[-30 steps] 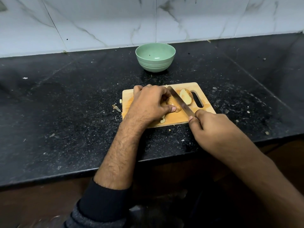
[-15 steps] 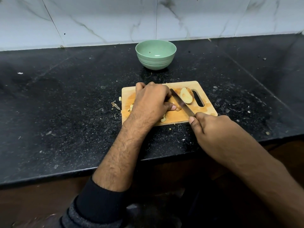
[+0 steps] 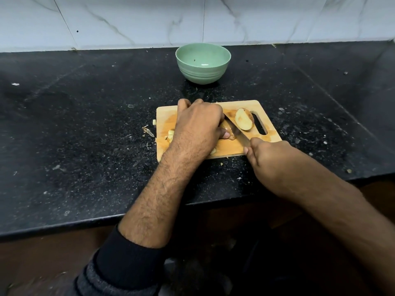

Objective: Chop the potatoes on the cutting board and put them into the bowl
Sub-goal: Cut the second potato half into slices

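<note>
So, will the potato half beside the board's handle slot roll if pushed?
Probably not: the potato half seems to lie tilted on the cutting board, its pale cut face showing. That face looks moist, so possibly slippery.

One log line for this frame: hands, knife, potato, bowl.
left hand holds potato piece on cutting board | right hand grips knife, blade on piece | potato half uncut | bowl empty

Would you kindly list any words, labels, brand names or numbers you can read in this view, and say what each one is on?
None: no readable text shows anywhere.
The green bowl is plain, with only moulded ridges.
The cutting board, the knife blade and the potato half bear no print.
The black counter shows only specks; the wall tiles only marble veins.
</note>
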A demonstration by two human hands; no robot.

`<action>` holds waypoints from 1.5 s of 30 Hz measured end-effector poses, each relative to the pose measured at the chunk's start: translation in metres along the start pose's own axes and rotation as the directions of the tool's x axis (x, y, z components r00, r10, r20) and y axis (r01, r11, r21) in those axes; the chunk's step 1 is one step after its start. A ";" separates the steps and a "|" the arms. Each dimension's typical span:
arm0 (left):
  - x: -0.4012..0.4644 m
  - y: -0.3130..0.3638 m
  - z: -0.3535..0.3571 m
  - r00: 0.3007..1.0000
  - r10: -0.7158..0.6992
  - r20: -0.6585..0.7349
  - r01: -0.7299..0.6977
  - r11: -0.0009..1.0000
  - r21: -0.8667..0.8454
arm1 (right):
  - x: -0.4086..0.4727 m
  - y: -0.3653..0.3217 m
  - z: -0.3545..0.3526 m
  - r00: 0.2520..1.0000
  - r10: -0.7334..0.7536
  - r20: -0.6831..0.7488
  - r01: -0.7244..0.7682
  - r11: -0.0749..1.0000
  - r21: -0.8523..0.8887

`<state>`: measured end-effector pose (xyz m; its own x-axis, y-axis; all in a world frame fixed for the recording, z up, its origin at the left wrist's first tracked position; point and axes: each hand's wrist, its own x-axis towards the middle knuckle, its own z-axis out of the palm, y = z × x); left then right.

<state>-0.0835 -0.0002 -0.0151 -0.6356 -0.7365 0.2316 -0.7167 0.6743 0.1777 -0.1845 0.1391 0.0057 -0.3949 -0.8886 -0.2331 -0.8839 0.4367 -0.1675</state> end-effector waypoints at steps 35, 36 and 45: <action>-0.016 -0.010 0.007 0.987 0.089 -0.131 -0.098 0.993 -0.065 | 0.007 -0.014 0.013 0.992 0.106 -0.064 -0.108 0.993 -0.036; -0.016 -0.010 0.007 0.987 0.087 -0.132 -0.098 0.992 -0.080 | 0.004 -0.012 0.014 0.991 0.102 -0.092 -0.106 0.994 -0.039; -0.013 -0.005 0.008 0.988 -0.009 -0.152 -0.008 0.993 -0.116 | -0.038 0.006 0.013 0.989 0.103 -0.101 -0.108 0.993 -0.044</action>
<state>-0.0736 0.0056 -0.0264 -0.5778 -0.7262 0.3725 -0.6732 0.6821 0.2855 -0.1713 0.1776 0.0015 -0.5075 -0.8484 -0.1509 -0.8460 0.5238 -0.0994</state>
